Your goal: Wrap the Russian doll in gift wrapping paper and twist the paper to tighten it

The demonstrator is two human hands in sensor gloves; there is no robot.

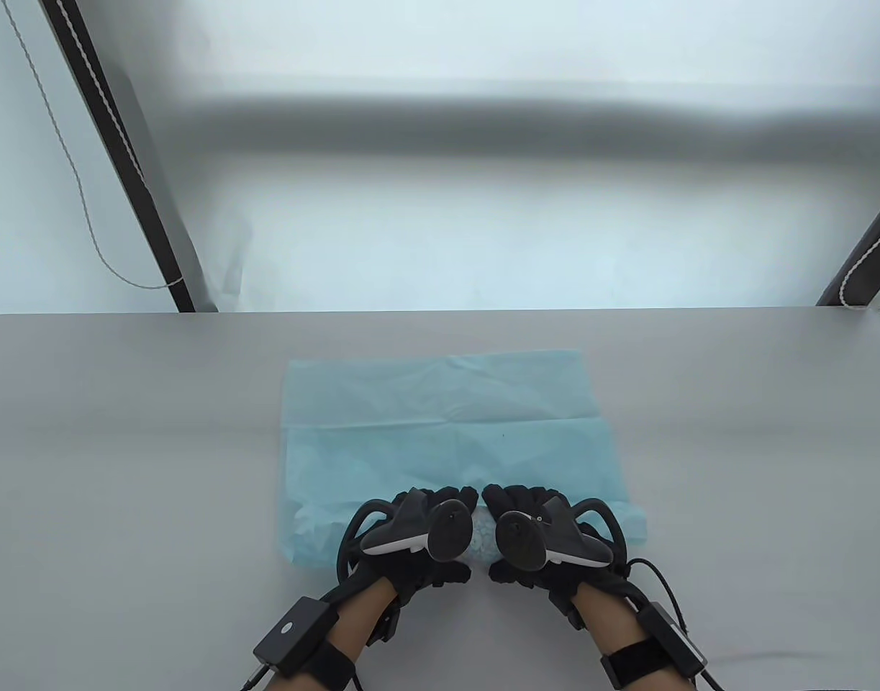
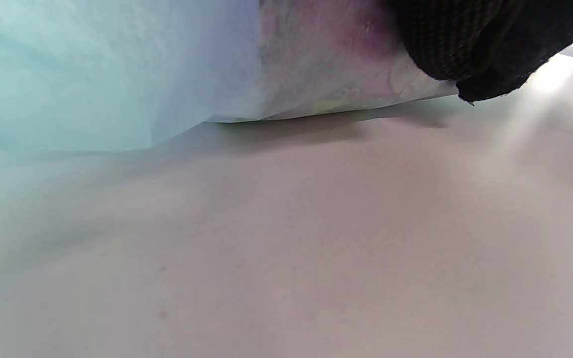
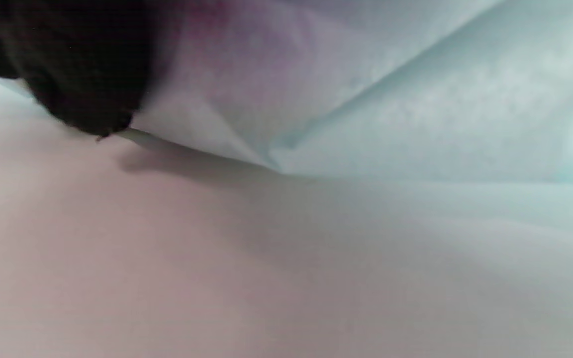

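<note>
The grey table (image 1: 123, 446) is bearing the blue wrapping paper (image 1: 440, 432); at the paper's near edge the left hand (image 1: 411, 536) and right hand (image 1: 547, 536) are gripping the paper-covered Russian doll (image 1: 483, 536) between them.

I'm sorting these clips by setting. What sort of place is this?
Probably a recording rig or lab bench, not a home. A plain grey table faces a pale backdrop with black frame struts, and both hands, left and right, wear sensor gloves over blue wrapping paper.
</note>
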